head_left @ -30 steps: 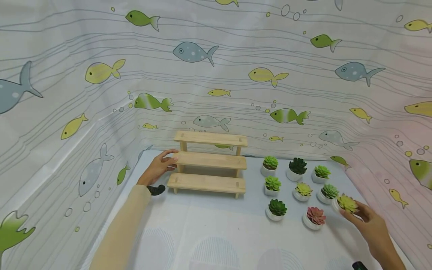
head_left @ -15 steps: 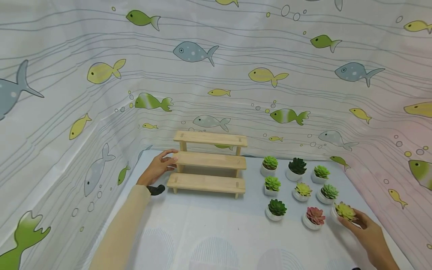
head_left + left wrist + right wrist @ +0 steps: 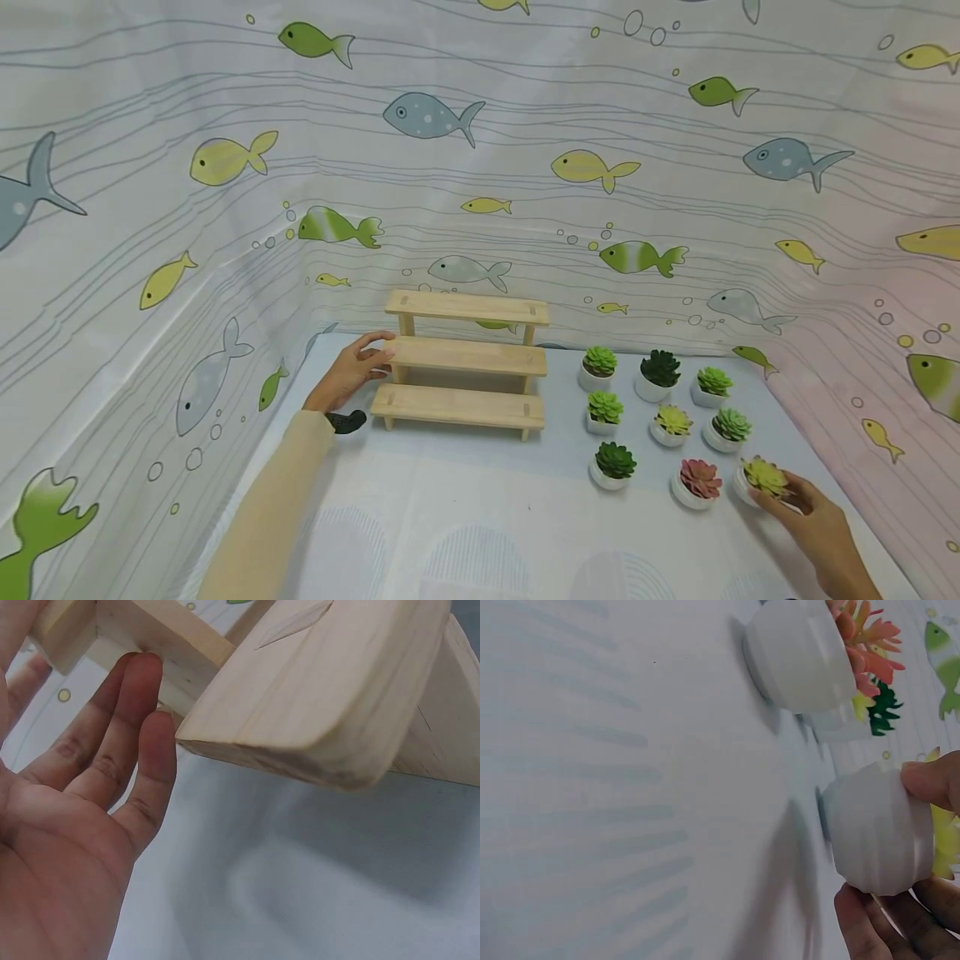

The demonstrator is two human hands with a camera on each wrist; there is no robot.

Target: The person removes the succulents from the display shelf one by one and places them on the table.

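In the head view my left hand holds the left end of the middle step of a three-tier wooden stand. The left wrist view shows several fingers loosely bent beside the stand's board. On the right, my right hand grips a potted yellow-green succulent by its white pot, thumb on one side and fingers on the other. The pot's base is at or very near the tabletop; I cannot tell whether it touches. Left of it stands a potted pink succulent.
Several more potted succulents stand right of the stand, among them a dark green one, a yellow one and a green one. Fish-printed cloth walls enclose the pale tabletop at the back and sides.
My right hand has moved slightly down and left with the yellow-green succulent, bringing it close beside the pink one. My left hand has stayed on the stand.
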